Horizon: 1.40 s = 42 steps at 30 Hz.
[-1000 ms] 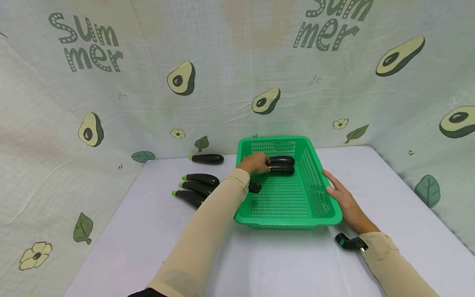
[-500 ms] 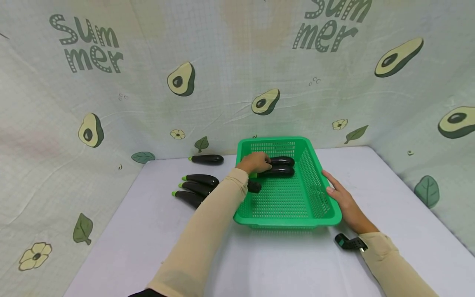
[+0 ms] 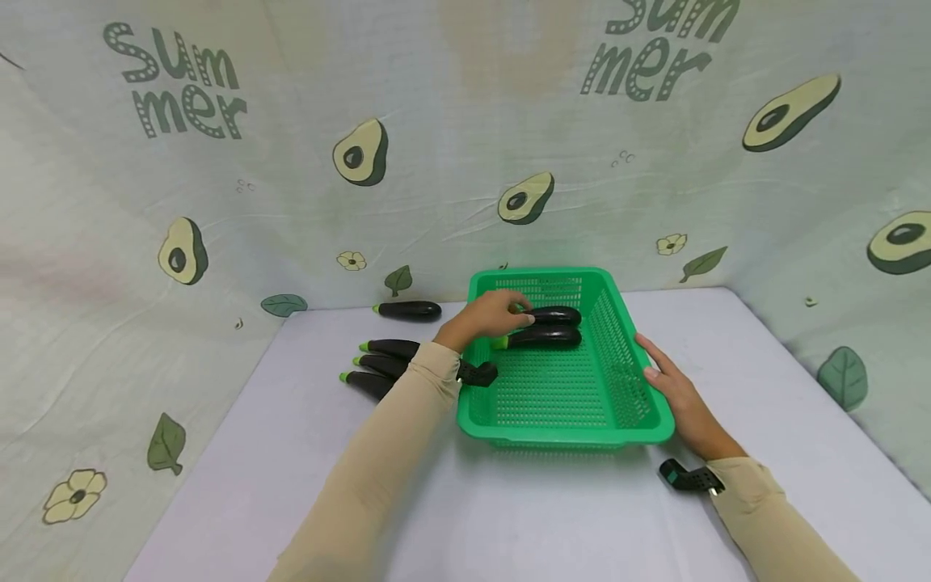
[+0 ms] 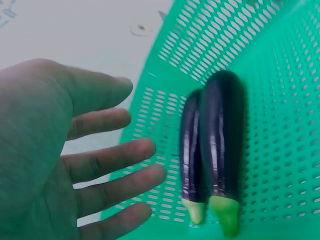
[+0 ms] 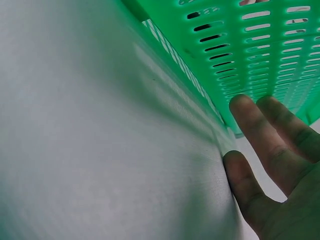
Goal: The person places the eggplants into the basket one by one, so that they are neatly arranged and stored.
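Note:
Two dark purple eggplants lie side by side at the back of the green plastic basket [image 3: 560, 436]: a nearer eggplant [image 3: 545, 336] and a farther eggplant [image 3: 558, 316]. My left hand [image 3: 489, 315] hovers over the basket's left side. Its fingers [image 4: 125, 185] are spread and hold nothing, apart from both eggplants in the left wrist view. At the basket's right side, my right hand [image 3: 680, 404] rests against the rim and outer wall. Three of its fingers [image 5: 260, 130] show nearly straight under the slotted wall in the right wrist view.
Left of the basket, several more eggplants [image 3: 381, 365] lie grouped on the white table [image 3: 553, 517], partly hidden by the left sleeve. A single eggplant [image 3: 410, 311] lies farther back. A printed cloth [image 3: 436, 121] hangs behind the table.
My left hand has let go of the eggplant and drawn back up and left. Both eggplants in the basket now show more fully. The right hand stays at the rim.

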Motion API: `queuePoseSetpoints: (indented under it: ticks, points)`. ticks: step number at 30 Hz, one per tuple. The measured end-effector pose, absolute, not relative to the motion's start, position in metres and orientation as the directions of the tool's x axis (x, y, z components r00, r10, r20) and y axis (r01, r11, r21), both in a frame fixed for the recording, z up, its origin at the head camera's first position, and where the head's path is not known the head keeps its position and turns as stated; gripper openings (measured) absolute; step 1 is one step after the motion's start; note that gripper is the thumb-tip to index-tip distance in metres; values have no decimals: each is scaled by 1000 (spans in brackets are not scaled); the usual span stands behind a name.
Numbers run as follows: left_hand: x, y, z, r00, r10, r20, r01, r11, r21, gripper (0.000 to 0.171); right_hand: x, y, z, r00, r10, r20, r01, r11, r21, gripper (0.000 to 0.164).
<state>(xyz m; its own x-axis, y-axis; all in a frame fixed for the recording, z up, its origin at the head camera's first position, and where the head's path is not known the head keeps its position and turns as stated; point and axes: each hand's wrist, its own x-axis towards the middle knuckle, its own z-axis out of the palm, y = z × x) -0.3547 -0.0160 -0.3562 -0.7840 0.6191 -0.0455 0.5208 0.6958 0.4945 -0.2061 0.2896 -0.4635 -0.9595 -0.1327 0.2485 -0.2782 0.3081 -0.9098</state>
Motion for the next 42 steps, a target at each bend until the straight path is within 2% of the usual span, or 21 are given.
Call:
queuePoseSetpoints:
  ticks: [10,19,33,42]
  points:
    - [-320,-50,-356,-724,687,70,593,567,571,38,-205,291,-464,-958,-143,248,-281,304,-910,55]
    - [-290,-86,-352,-704,679,209,574,371,730,38,-207,291,-465,-957,-136,256,-287,319,-903,54]
    - [-271,-128,-372,-790,551,269,549,439,712,38,-206,290,-463,-960,-138,243,-275,305,-912,55]
    - [-273,-139,-376,-816,516,261,522,463,716,45,-205,290,-466,-958,-142,250,-281,291,-914,54]
